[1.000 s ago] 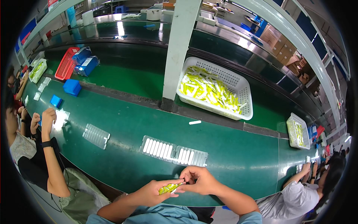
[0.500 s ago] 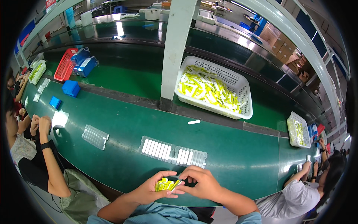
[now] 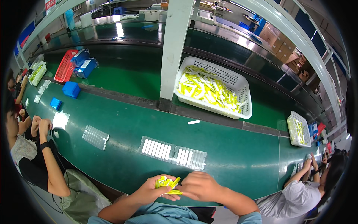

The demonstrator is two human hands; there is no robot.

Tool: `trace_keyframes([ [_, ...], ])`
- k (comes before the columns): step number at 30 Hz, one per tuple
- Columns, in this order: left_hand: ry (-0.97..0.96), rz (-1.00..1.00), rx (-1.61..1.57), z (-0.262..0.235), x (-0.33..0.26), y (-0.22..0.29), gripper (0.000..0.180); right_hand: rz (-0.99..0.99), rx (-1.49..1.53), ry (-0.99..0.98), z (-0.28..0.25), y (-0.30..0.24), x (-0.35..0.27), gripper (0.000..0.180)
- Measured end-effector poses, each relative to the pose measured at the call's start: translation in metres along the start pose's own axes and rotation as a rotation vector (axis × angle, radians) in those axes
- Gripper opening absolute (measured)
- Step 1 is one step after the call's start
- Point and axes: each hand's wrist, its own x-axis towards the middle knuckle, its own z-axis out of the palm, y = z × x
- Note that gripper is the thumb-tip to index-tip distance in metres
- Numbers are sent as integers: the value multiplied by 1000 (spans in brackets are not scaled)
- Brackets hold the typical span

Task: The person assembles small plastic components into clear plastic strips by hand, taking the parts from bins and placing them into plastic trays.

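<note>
My left hand [image 3: 158,190] is closed round a bunch of small yellow-and-white sticks [image 3: 166,182], their ends fanned out between thumb and fingers. Close beside it on the right, my right hand [image 3: 200,186] is curled, its fingertips bunched near the end of a yellow stick; whatever they pinch is hidden. Just beyond my hands lie two clear plastic trays with slots. The left tray [image 3: 144,154] holds a row of white sticks [image 3: 156,148]. In the right tray [image 3: 200,159], white sticks [image 3: 184,156] fill the left part, while the right slots show bare plastic.
Beyond lies one loose white stick [image 3: 193,122] and a white basket [image 3: 244,93] heaped with yellow-and-white sticks. A bare clear tray [image 3: 95,137] lies to the left. A white post [image 3: 173,52] rises at the bench's far edge. Co-workers' arms [image 3: 54,164] are at either side.
The sticks in my left hand have spread, with yellow ones now pointing right. My right hand has drawn slightly back toward me and its fingers have curled in.
</note>
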Motion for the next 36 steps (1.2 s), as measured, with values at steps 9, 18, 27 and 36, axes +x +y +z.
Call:
trace_keyframes([
  [9,193,199,147,2,3,-3,29,19,-330,-105,-4,-6,-1,23],
  [18,226,194,119,2,3,1,23,462,257,50,10,-6,-8,14],
  [27,56,8,-50,-4,7,-7,16,373,297,81,8,-6,-4,9],
  [36,86,31,0,-9,9,4,19,663,810,562,-22,27,-2,4],
])
